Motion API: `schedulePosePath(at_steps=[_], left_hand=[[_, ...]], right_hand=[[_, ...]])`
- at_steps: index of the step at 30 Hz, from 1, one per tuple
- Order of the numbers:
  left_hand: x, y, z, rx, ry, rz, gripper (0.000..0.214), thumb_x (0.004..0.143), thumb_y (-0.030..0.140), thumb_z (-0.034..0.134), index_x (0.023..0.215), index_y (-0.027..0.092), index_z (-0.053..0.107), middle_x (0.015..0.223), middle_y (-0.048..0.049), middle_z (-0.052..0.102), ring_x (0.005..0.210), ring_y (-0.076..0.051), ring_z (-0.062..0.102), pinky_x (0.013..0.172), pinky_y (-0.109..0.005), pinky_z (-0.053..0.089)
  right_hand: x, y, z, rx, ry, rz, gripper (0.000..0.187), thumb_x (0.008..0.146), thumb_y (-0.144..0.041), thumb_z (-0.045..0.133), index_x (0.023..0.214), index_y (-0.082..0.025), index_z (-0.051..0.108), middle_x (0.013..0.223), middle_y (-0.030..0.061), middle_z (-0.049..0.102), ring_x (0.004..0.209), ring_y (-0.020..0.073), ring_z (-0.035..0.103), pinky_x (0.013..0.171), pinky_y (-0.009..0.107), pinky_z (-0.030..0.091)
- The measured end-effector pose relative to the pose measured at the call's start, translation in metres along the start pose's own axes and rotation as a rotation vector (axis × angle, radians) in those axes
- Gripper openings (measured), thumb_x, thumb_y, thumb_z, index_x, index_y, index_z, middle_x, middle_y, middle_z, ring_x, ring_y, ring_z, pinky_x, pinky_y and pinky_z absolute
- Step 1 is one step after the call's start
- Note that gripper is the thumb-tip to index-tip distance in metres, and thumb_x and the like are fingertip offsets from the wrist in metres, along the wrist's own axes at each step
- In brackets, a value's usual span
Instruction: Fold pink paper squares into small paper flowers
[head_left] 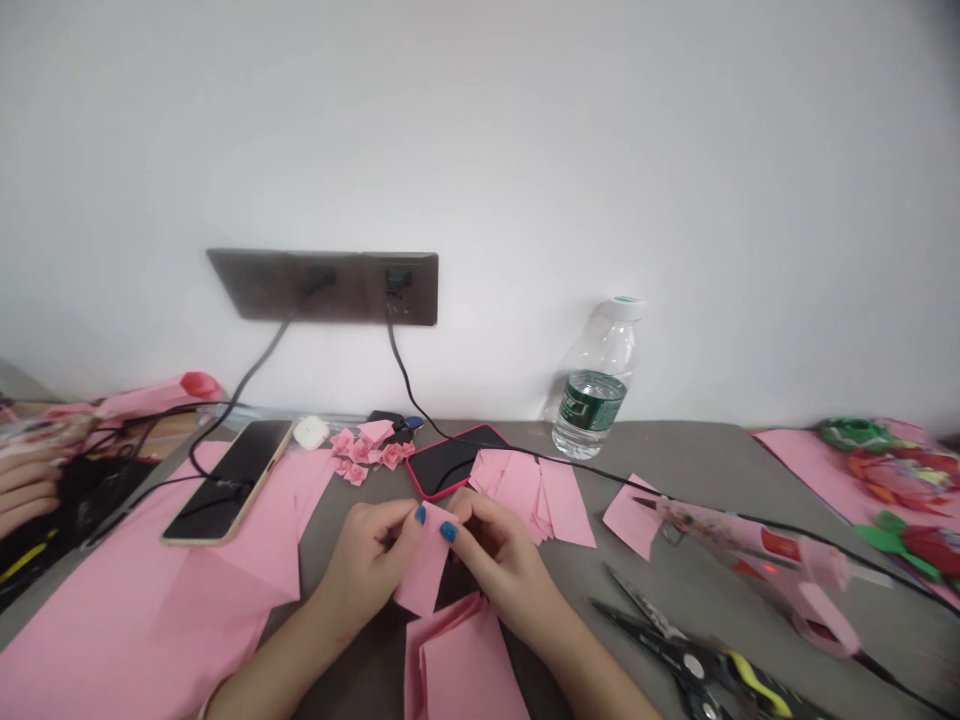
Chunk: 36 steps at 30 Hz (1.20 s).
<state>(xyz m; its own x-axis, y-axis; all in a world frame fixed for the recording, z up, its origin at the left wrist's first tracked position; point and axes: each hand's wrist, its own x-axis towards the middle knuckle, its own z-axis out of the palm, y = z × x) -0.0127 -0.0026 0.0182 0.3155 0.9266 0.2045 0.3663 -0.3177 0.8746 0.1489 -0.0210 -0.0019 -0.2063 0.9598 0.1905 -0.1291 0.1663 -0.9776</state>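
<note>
My left hand [367, 560] and my right hand [495, 565] pinch a folded piece of pink paper [424, 565] between them, above the grey tabletop [360, 640]. Its upper edge is held by fingertips with blue-painted nails. Just below my hands lies a loose pink paper fold [461, 660]. Beyond my right hand sits a pile of pink paper squares [536, 495]. Small pink paper roses [367, 452] are bunched further back, past my left hand. A large pink paper sheet [150, 610] spreads under my left forearm's side.
A pink hot glue gun [757, 560] and black-handled scissors [675, 650] lie at right. Two phones [229, 480] [450, 460], a water bottle [596, 385] and black cables sit further back. A co-worker's hand [26, 490] shows at far left.
</note>
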Motion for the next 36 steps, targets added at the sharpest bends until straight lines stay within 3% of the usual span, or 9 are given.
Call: schedulePosePath(at_steps=[10,22,29,32,36], left_hand=[[0.003,-0.005,0.000,0.051,-0.036,0.019,0.037,0.089,0.029,0.045,0.056,0.020,0.031,0.054,0.0057,0.026,0.049,-0.009,0.026,0.046,-0.023,0.019],[0.004,-0.003,-0.003,0.002,-0.190,-0.004,0.042,0.093,0.035,0.041,0.055,0.018,0.043,0.048,0.0058,0.031,0.045,-0.009,0.030,0.046,-0.024,0.020],[0.005,-0.008,-0.005,0.103,-0.243,0.136,0.039,0.090,0.024,0.042,0.057,0.020,0.022,0.055,0.0060,0.017,0.048,-0.008,0.022,0.047,-0.025,0.016],[0.003,-0.011,-0.002,0.136,-0.303,0.177,0.035,0.088,0.017,0.042,0.058,0.020,0.022,0.055,0.0065,0.017,0.046,-0.007,0.022,0.047,-0.024,0.017],[0.003,-0.009,-0.001,0.163,-0.316,0.167,0.034,0.090,0.018,0.040,0.060,0.020,0.024,0.055,0.0067,0.019,0.047,-0.007,0.025,0.048,-0.024,0.018]], right_hand=[[0.002,0.000,0.001,0.064,0.072,0.020,0.036,0.088,-0.050,0.058,0.070,-0.021,0.046,0.067,-0.0026,0.042,0.060,0.0130,0.037,0.055,0.025,0.031],[0.002,0.003,-0.001,0.097,0.123,0.018,0.034,0.089,-0.048,0.058,0.072,-0.020,0.049,0.068,-0.0022,0.045,0.061,0.0131,0.042,0.056,0.024,0.034],[0.003,-0.001,-0.001,0.115,0.062,0.076,0.030,0.086,-0.047,0.061,0.081,-0.019,0.055,0.075,-0.0001,0.051,0.066,0.0140,0.046,0.060,0.025,0.037],[0.003,-0.001,-0.002,0.054,0.007,0.066,0.027,0.086,-0.043,0.062,0.077,-0.018,0.055,0.072,-0.0005,0.051,0.067,0.0140,0.045,0.061,0.025,0.035],[0.003,0.001,-0.001,0.028,0.039,0.019,0.024,0.088,-0.039,0.059,0.077,-0.018,0.054,0.071,-0.0016,0.047,0.065,0.0134,0.041,0.059,0.025,0.032]])
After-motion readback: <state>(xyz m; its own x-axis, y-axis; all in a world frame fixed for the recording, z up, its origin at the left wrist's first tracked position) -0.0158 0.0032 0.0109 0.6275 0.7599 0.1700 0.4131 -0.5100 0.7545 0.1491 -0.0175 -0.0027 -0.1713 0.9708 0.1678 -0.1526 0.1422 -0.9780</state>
